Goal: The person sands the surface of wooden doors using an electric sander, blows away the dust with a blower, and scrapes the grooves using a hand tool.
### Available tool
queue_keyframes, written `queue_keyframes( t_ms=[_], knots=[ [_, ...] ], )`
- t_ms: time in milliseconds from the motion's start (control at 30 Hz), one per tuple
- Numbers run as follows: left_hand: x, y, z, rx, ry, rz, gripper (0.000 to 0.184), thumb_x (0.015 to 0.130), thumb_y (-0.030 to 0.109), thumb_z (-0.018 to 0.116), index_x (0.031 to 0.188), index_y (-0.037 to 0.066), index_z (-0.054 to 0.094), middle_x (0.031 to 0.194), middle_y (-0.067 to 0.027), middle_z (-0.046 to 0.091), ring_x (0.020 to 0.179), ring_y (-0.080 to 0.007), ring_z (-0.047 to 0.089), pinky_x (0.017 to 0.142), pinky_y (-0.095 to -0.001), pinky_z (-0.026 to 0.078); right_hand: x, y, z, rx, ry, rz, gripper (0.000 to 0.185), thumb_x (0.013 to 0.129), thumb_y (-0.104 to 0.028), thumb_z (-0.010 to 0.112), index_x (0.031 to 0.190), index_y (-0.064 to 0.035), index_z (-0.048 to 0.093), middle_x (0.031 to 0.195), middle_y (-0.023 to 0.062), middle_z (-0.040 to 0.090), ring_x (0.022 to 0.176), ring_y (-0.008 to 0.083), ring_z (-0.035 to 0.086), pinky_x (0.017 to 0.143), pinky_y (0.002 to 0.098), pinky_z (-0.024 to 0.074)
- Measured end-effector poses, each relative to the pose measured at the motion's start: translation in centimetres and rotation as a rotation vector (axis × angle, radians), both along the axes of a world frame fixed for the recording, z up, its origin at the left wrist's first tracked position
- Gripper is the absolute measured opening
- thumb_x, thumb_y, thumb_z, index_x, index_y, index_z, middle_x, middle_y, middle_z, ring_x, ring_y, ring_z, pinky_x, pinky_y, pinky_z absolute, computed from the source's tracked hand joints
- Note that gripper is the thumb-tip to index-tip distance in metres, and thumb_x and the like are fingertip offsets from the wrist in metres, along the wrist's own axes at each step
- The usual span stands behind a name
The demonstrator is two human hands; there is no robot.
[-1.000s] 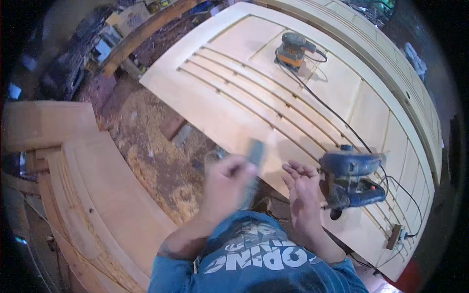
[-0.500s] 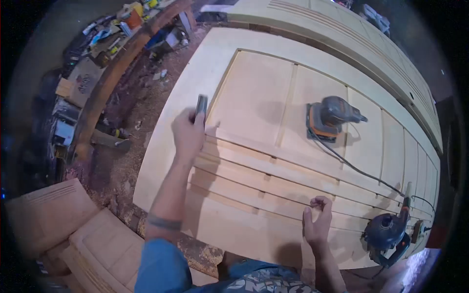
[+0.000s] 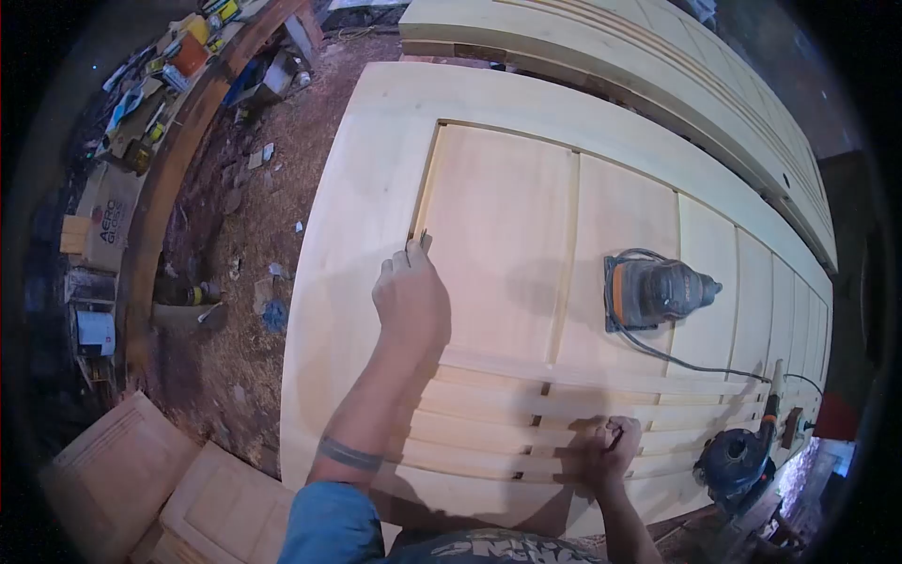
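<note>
A large pale wooden door [image 3: 329, 188] with recessed panels and slats lies flat before me. My left hand [image 3: 412, 296] is closed on a small flat metal tool [image 3: 425, 242], mostly hidden by the fingers. The tool's tip is at the inner edge of the frame, beside the first recessed panel [image 3: 498, 216]. My right hand [image 3: 613, 446] is curled closed over the slats [image 3: 489, 414]; whether anything is inside it, I cannot make out. An orbital sander [image 3: 662, 289] rests on the panels to the right of my left hand.
A dark blower-like power tool [image 3: 738, 458] sits at the door's right end, near the sander's cord [image 3: 691, 365]. Another panelled door [image 3: 564, 66] lies beyond. Wooden panels [image 3: 127, 451] lean at lower left; a cluttered bench [image 3: 169, 160] stands left, above a sawdust-strewn floor [image 3: 254, 226].
My left hand has lowered the metal tool to the frame's inner edge and turned palm down. My right hand's fingers have curled closed. The view has shifted slightly.
</note>
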State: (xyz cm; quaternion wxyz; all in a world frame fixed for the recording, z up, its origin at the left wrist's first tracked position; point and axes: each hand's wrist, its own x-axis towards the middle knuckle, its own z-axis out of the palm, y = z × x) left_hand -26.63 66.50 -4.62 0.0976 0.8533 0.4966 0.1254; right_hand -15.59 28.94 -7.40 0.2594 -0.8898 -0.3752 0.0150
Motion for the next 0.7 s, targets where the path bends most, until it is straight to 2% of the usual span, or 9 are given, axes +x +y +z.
queue_keyframes(
  t_ms=[67,167,233,333,400,500,600,700],
  knots=[
    [0.7,0.4,-0.4,0.072,0.009,-0.009,0.016,0.081,0.002,0.055,0.096,-0.003,0.057,0.085,-0.0159,0.061,0.085,-0.0306,0.062,0.071,-0.0403,0.052,0.2,0.2,0.7,0.007,0.016,0.033,0.011,0.085,-0.006,0.057,0.095,-0.0036,0.052,0.085,0.0101,0.048,0.077,0.0236,0.048,0.069,0.0359,0.0407],
    [0.8,1.0,-1.1,0.168,-0.009,-0.032,0.014,0.082,0.004,0.056,0.095,-0.001,0.058,0.080,-0.0132,0.060,0.081,-0.0292,0.062,0.067,-0.0398,0.052,-0.1,-0.6,-0.4,0.078,0.099,-0.082,0.013,0.082,-0.005,0.059,0.093,-0.0034,0.052,0.085,0.0099,0.049,0.075,0.0225,0.049,0.068,0.0344,0.0414],
    [0.7,1.1,-1.2,0.252,-0.065,-0.058,0.012,0.082,0.005,0.056,0.094,0.001,0.059,0.080,-0.0125,0.059,0.078,-0.0287,0.061,0.064,-0.0406,0.052,-0.2,-0.5,-0.7,0.136,0.133,-0.123,0.018,0.082,-0.010,0.063,0.094,-0.0029,0.051,0.086,0.0091,0.050,0.072,0.0204,0.049,0.063,0.0311,0.0416],
    [0.5,1.8,-2.3,0.176,-0.056,-0.006,0.022,0.085,0.012,0.059,0.106,0.007,0.060,0.086,-0.0112,0.058,0.079,-0.0307,0.061,0.065,-0.0442,0.050,-0.3,-1.5,-1.8,0.167,0.076,-0.090,0.021,0.084,-0.013,0.064,0.096,-0.0025,0.051,0.087,0.0087,0.049,0.070,0.0183,0.048,0.059,0.0292,0.0407],
    [0.6,2.0,-2.2,0.189,-0.035,-0.024,0.018,0.085,0.013,0.060,0.102,0.008,0.061,0.085,-0.0112,0.057,0.077,-0.0305,0.061,0.065,-0.0441,0.050,0.0,-1.4,-1.3,0.126,0.025,-0.057,0.021,0.085,-0.014,0.063,0.097,-0.0023,0.050,0.088,0.0087,0.049,0.068,0.0169,0.047,0.056,0.0281,0.0394],
    [0.7,2.1,-2.3,0.195,0.067,-0.032,0.014,0.084,0.015,0.062,0.096,0.008,0.062,0.085,-0.0110,0.056,0.076,-0.0299,0.061,0.063,-0.0438,0.051,0.2,-1.9,-2.2,0.200,0.008,-0.036,0.019,0.085,-0.012,0.060,0.098,-0.0018,0.050,0.088,0.0094,0.050,0.066,0.0163,0.046,0.054,0.0279,0.0381],
    [1.0,2.1,-1.9,0.233,0.105,-0.074,0.008,0.084,0.012,0.060,0.088,0.005,0.060,0.084,-0.0126,0.054,0.077,-0.0307,0.060,0.061,-0.0433,0.051,-0.4,-2.9,-2.6,0.230,0.151,-0.152,0.021,0.083,-0.020,0.065,0.090,-0.0029,0.055,0.086,0.0134,0.056,0.077,0.0264,0.056,0.066,0.0363,0.0470],
    [0.9,2.0,-1.3,0.196,0.127,-0.112,0.007,0.084,0.010,0.058,0.084,0.003,0.058,0.084,-0.0144,0.053,0.078,-0.0319,0.060,0.060,-0.0443,0.050,-0.4,-2.8,-2.4,0.246,0.169,-0.173,0.019,0.083,-0.018,0.065,0.089,-0.0031,0.055,0.085,0.0125,0.056,0.076,0.0261,0.055,0.066,0.0360,0.0462]
  ],
)
